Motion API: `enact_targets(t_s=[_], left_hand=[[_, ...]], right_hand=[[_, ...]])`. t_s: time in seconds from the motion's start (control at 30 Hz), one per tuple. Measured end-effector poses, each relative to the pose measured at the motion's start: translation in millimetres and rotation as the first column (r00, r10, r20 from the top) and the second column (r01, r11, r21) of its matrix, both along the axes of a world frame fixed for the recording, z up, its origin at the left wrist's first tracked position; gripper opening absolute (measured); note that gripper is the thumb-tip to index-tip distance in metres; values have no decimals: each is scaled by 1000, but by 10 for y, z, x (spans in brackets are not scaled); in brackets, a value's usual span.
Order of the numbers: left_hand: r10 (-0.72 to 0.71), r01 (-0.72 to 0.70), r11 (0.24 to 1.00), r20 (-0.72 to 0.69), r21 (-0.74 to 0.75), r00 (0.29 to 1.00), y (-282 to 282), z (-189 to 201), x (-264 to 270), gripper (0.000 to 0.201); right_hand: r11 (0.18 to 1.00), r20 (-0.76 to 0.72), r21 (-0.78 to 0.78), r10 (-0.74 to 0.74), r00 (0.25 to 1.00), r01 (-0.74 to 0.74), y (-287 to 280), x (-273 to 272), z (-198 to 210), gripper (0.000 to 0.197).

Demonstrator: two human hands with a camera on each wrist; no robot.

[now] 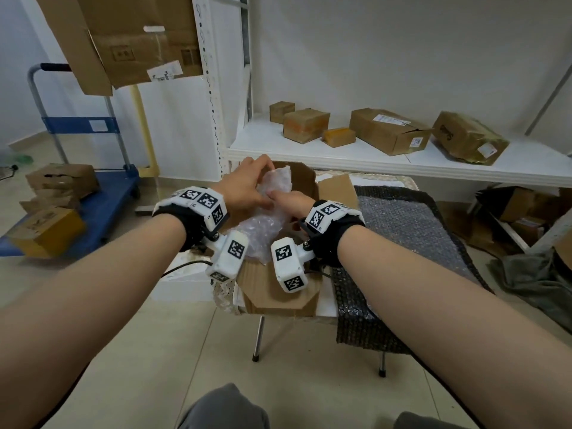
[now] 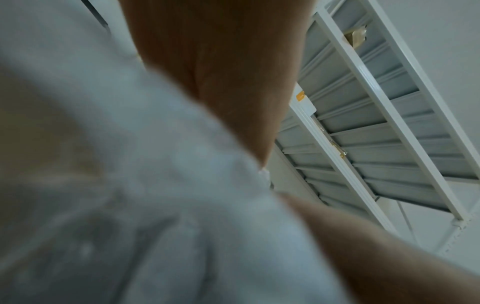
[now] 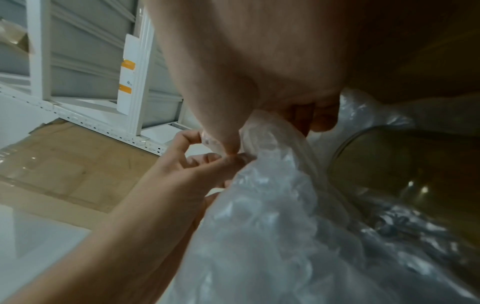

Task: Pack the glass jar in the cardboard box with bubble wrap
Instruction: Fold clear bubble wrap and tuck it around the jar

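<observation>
An open cardboard box (image 1: pixel 280 294) stands on a small table, its flaps spread. Clear bubble wrap (image 1: pixel 267 226) rises out of it between my hands. My left hand (image 1: pixel 258 181) grips the wrap's upper edge with curled fingers. My right hand (image 1: pixel 286 198) pinches the same sheet just to the right. In the right wrist view the glass jar (image 3: pixel 405 164) lies beside the bubble wrap (image 3: pixel 259 226), down in the box; my left hand (image 3: pixel 197 162) and right thumb meet on the wrap's edge. The left wrist view is blurred, showing the bubble wrap (image 2: pixel 155 185) against my fingers (image 2: pixel 221 82).
A dark sheet of bubble wrap (image 1: pixel 402 230) drapes over the table to the right of the box. Behind, a white shelf (image 1: pixel 309 156) carries several cardboard boxes. A blue trolley (image 1: pixel 102 196) with boxes stands at left, grey cloth (image 1: pixel 532 274) at right.
</observation>
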State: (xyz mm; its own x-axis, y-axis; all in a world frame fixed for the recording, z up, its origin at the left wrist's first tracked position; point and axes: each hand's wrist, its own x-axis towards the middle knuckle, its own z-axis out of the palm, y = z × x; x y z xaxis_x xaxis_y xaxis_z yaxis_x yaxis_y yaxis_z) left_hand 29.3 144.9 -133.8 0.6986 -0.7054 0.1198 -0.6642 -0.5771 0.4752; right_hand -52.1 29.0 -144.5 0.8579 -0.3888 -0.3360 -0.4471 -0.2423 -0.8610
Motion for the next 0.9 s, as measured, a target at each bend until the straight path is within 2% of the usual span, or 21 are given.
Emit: enact_targets(t_s=[0.07,0.17,0.2,0.27,0.3,0.33,0.4,0.47,0.5,0.6,0.67,0.77,0.87,0.9], left_hand=[[0,0,999,-4,-45,1000,-13,-50,-8,48],[0,-15,987,-90,-158,996,-14,-96,-10,47],[-7,-8,985,-84,-174,996,-20,-115,-6,38],[-24,23,987,-7,-157,1000,-33,-123,0,19],[-34,37,987,20,-154,999,-41,-127,15,19],[-51,54,986,24,-158,998,-55,-131,32,24],[-66,63,988,-13,-144,998,-62,-113,38,28],[-58,51,993,-58,-105,997,-42,-79,40,25],[-51,46,996,-63,-80,997,-34,-59,46,29],[-67,69,996,-36,49,997,-36,-21,108,62],[-64,65,987,-16,144,998,-42,8,113,74],[-34,37,986,-23,163,999,-81,3,103,62],[0,-2,990,14,144,1000,-121,-24,86,51],[0,-5,987,29,161,1000,-132,-34,76,49]], right_hand=[[998,-5,69,14,1000,-14,13,27,-21,53],[986,-8,168,-1,1000,3,21,23,-13,46],[980,15,197,-35,999,31,27,31,-26,52],[967,93,231,-133,987,109,6,78,-100,77],[959,137,248,-174,975,136,-4,94,-141,85],[955,184,260,-195,963,144,-9,102,-169,83],[950,250,283,-209,945,135,-16,105,-212,54],[963,247,264,-114,962,46,-2,48,-192,19],[971,223,237,-33,974,-22,3,-8,-169,15],[965,84,135,217,973,-227,25,-162,-127,27],[940,21,111,322,947,-322,16,-232,-130,38],[921,-74,90,385,920,-378,18,-252,-106,54],[873,-279,23,474,835,-488,73,-238,-82,89],[854,-305,11,498,812,-520,98,-246,-73,86]])
